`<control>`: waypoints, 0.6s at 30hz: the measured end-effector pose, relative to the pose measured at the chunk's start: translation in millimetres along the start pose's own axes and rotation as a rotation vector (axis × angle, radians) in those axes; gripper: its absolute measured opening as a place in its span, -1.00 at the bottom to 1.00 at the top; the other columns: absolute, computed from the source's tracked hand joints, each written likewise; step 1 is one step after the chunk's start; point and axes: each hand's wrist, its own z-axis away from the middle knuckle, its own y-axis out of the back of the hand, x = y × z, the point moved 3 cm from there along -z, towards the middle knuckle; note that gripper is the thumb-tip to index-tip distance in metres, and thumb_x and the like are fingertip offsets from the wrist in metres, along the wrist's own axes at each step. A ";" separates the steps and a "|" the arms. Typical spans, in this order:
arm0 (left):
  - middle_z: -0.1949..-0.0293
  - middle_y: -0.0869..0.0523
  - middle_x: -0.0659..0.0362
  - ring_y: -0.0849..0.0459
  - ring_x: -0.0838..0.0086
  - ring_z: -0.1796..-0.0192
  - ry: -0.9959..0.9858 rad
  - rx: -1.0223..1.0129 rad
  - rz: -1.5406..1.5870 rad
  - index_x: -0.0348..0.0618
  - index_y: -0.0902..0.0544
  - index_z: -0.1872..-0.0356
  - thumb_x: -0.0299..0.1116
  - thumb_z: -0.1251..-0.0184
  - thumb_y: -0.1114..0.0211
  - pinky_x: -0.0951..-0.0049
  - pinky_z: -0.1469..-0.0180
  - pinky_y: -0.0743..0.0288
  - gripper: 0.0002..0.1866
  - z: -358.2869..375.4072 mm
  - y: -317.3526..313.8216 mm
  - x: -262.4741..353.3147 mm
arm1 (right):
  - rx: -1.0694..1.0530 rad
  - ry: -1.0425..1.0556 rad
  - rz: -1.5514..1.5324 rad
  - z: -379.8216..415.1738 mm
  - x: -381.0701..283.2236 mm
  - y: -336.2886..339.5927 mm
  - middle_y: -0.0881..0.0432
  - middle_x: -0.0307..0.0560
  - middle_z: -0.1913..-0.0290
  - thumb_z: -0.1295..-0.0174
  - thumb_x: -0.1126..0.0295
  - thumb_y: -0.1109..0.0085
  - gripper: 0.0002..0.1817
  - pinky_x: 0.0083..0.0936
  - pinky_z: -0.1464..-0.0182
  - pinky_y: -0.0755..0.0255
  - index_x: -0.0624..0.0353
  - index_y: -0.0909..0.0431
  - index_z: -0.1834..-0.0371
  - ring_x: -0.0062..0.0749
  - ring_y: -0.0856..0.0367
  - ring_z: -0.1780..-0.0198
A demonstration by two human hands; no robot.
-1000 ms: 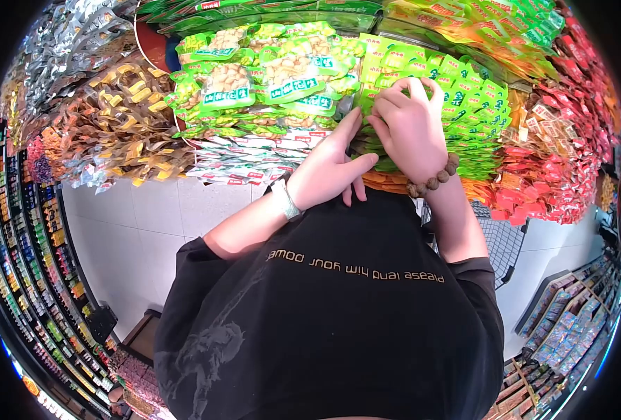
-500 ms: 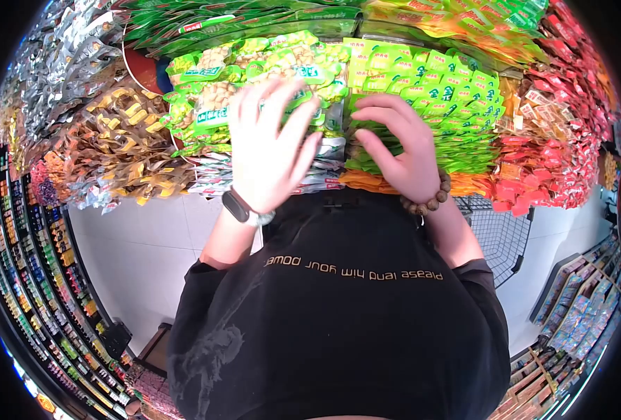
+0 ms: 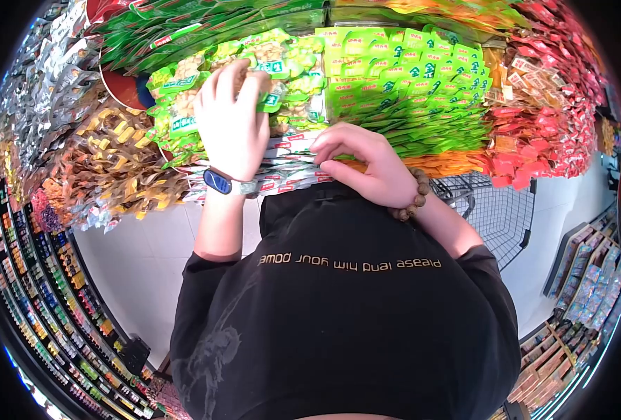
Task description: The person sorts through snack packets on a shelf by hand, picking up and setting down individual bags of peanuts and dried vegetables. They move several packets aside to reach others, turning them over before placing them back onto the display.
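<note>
My left hand (image 3: 233, 122), wearing a dark smartwatch (image 3: 218, 182), is over light-green packets of nuts (image 3: 293, 59) at the upper left of centre. Its fingers are bent and apart, and a green-labelled packet (image 3: 271, 100) shows beside them; contact under the fingertips is hidden. Lower and to the right, my right hand (image 3: 363, 159) has a beaded bracelet (image 3: 417, 196) at its wrist. Its fingers curve with the thumb apart, nothing visible between them, beside white-and-red packets (image 3: 289, 150) and bright green packets (image 3: 408, 91).
Brown and yellow packets (image 3: 114, 140) lie left, red ones (image 3: 534, 143) right, and dark-green ones (image 3: 163, 31) behind. Orange packets (image 3: 447, 164) line the near edge. A wire basket (image 3: 499, 217) is at my right side. Stocked shelves (image 3: 51, 294) curve along the left.
My left hand has shifted left and its fingers have bent more. My right hand has drawn back toward me and left, off the green packets. The view has shifted slightly.
</note>
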 end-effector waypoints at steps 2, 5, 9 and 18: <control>-0.36 -0.59 0.08 -0.53 0.05 -0.37 0.014 -0.048 -0.046 0.08 -0.63 -0.26 -0.55 0.04 -0.46 0.00 -0.40 -0.38 -0.31 -1.0 -1.1 -1.4 | -0.011 -0.027 -0.055 0.2 4.2 -0.5 -0.69 -0.08 0.03 -0.43 0.54 -0.31 -0.77 -0.47 -0.08 -0.64 0.30 -0.62 -0.10 -0.46 -0.75 0.04; -0.47 -0.49 0.03 -0.46 0.02 -0.44 -0.026 -0.129 -0.131 0.16 -0.51 -0.51 -0.47 0.04 -0.49 -0.02 -0.45 -0.33 -0.09 -6.9 0.9 2.6 | -0.009 -0.094 -0.177 -0.1 7.3 -1.8 -0.70 -0.13 0.04 -0.46 0.55 -0.28 -0.80 -0.50 -0.07 -0.64 0.31 -0.63 -0.09 -0.54 -0.73 0.03; -0.50 -0.46 -0.01 -0.43 -0.02 -0.48 -0.101 -0.141 -0.130 0.17 -0.51 -0.51 -0.37 -0.03 -0.47 -0.09 -0.47 -0.31 -0.15 -21.9 -5.7 10.4 | -0.042 -0.161 -0.264 -1.8 8.5 -4.2 -0.71 -0.18 0.07 -0.48 0.54 -0.27 -0.82 -0.53 -0.05 -0.64 0.31 -0.63 -0.08 -0.59 -0.71 0.03; -0.52 -0.43 -0.06 -0.43 -0.15 -0.46 -0.184 -0.179 -0.207 0.21 -0.58 -0.43 0.01 -0.37 -0.35 -0.21 -0.52 -0.25 -0.40 -33.8 -37.5 27.5 | -0.113 -0.143 -0.182 0.8 5.1 3.8 -0.68 -0.13 -0.03 -0.54 0.56 -0.19 -0.83 -0.51 -0.09 -0.66 0.30 -0.64 -0.11 -0.54 -0.71 -0.04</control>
